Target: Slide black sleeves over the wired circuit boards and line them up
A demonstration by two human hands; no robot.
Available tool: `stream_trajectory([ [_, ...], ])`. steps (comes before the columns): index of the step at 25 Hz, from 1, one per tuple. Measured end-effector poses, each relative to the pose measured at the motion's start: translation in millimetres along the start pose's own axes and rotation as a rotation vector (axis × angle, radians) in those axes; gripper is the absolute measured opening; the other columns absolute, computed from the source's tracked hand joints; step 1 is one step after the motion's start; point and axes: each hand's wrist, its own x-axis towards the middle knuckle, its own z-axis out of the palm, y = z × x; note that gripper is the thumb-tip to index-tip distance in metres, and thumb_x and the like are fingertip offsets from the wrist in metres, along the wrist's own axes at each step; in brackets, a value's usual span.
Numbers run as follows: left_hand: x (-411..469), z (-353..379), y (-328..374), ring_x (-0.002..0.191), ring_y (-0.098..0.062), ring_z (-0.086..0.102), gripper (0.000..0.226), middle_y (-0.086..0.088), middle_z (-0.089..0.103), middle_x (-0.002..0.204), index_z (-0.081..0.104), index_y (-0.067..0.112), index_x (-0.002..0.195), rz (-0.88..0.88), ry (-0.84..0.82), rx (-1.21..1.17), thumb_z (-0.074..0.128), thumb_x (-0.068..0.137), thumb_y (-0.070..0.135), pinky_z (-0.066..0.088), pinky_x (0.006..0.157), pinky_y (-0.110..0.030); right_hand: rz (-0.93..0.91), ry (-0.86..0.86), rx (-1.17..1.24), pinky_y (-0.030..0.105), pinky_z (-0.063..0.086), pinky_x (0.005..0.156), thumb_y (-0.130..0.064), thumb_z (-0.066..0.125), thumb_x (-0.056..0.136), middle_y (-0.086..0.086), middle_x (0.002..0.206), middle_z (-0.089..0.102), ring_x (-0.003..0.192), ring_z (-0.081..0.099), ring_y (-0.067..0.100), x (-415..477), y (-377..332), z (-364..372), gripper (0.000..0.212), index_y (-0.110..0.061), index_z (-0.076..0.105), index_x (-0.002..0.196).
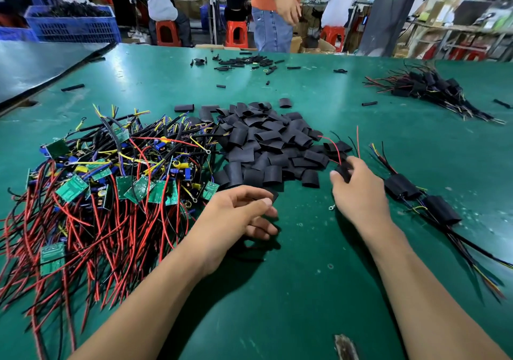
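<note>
**Sleeved board gripped in the right hand, beside the finished row**

Grips a sleeved board [344, 171] in the right hand [358, 196], fingers curled round the black sleeve, thin red wires [334, 148] running up out of it. Holds it at the right edge of the pile of loose black sleeves [266, 143] in the middle of the green tabletop [305, 276]; touching the surface or just above it, cannot tell. Hovers the left hand [236, 215] low at the near edge of that pile, fingers loosely curled, nothing seen inside them.

Left of the pile, touching it: a tangled heap of bare wired circuit boards [111, 182], green boards among red, black and yellow leads. Just right of the right hand: two finished sleeved boards [401, 186] lying one after the other, wires trailing toward the near right. Well apart at the far right: another bundle of sleeved boards [427, 85]. Along the far edge: scattered thin black tube pieces [244, 62].
</note>
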Motion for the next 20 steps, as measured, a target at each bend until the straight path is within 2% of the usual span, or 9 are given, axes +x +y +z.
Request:
stream_trajectory([
  [3,2,-4,0,0.054,-0.022,0.063,0.007,-0.014,0.071,0.078,0.066,0.001,0.099,0.043,0.072,0.015,0.06,0.095,0.002,0.052,0.05,-0.025,0.058,0.082,-0.122,0.043,0.046,0.094,-0.032,0.063,0.095,0.012,0.131,0.065,0.122,0.057,0.037,7,9,-6,0.054,-0.02,0.046,0.145],
  [6,4,-7,-1,0.05,-0.02,0.059,0.007,-0.009,0.07,0.074,0.067,0.001,0.097,0.093,0.127,0.046,0.06,0.096,0.003,0.047,0.046,-0.024,0.037,0.112,-0.154,0.043,0.047,0.091,-0.032,0.065,0.094,0.011,0.128,0.066,0.121,0.056,0.037,6,10,-5,0.054,-0.02,0.047,0.144],
  [10,5,-7,-4,0.046,-0.02,0.055,0.008,-0.005,0.069,0.069,0.068,0.004,0.092,0.144,0.177,0.137,0.061,0.095,0.003,0.043,0.043,-0.023,-0.099,0.146,-0.267,0.046,0.042,0.096,-0.024,0.067,0.092,0.015,0.13,0.058,0.123,0.046,0.038,-1,7,2,0.051,-0.014,0.053,0.14],
  [12,5,-4,-7,0.046,-0.018,0.056,0.01,-0.001,0.069,0.067,0.07,0.009,0.087,0.179,0.174,0.259,0.062,0.094,0.006,0.043,0.044,-0.024,-0.219,0.178,-0.187,0.044,0.038,0.098,-0.023,0.067,0.092,0.015,0.124,0.056,0.119,0.046,0.037,-8,-2,6,0.044,-0.013,0.059,0.134],
  [14,5,-1,-11,0.045,-0.01,0.052,0.017,0.004,0.064,0.058,0.068,0.015,0.075,0.283,0.205,0.496,0.067,0.091,0.017,0.04,0.048,-0.019,-0.382,0.208,-0.092,0.043,0.04,0.095,-0.024,0.068,0.091,0.011,0.114,0.057,0.111,0.05,0.033,-21,-18,14,0.034,-0.014,0.066,0.124],
  [16,1,2,-13,0.043,-0.004,0.041,0.036,0.009,0.05,0.046,0.055,0.016,0.058,0.433,0.268,0.715,0.071,0.088,0.027,0.032,0.048,-0.017,-0.546,0.144,-0.03,0.041,0.045,0.089,-0.024,0.068,0.09,0.008,0.103,0.06,0.101,0.055,0.03,-40,-34,23,0.025,-0.014,0.07,0.113],
  [18,-4,3,-15,0.044,-0.006,0.036,0.047,0.008,0.04,0.044,0.04,0.02,0.052,0.559,0.235,0.74,0.069,0.088,0.027,0.028,0.047,-0.018,-0.669,-0.083,-0.011,0.041,0.049,0.084,-0.024,0.064,0.089,0.006,0.096,0.063,0.094,0.059,0.028,-56,-47,30,0.023,-0.013,0.072,0.108],
  [20,-8,7,-15,0.044,-0.007,0.032,0.046,0.007,0.035,0.045,0.033,0.023,0.051,0.644,0.217,0.693,0.063,0.085,0.024,0.025,0.046,-0.019,-0.745,-0.328,-0.024,0.041,0.05,0.083,-0.024,0.056,0.081,0.006,0.095,0.062,0.094,0.06,0.027,-64,-52,34,0.033,-0.014,0.073,0.108],
])
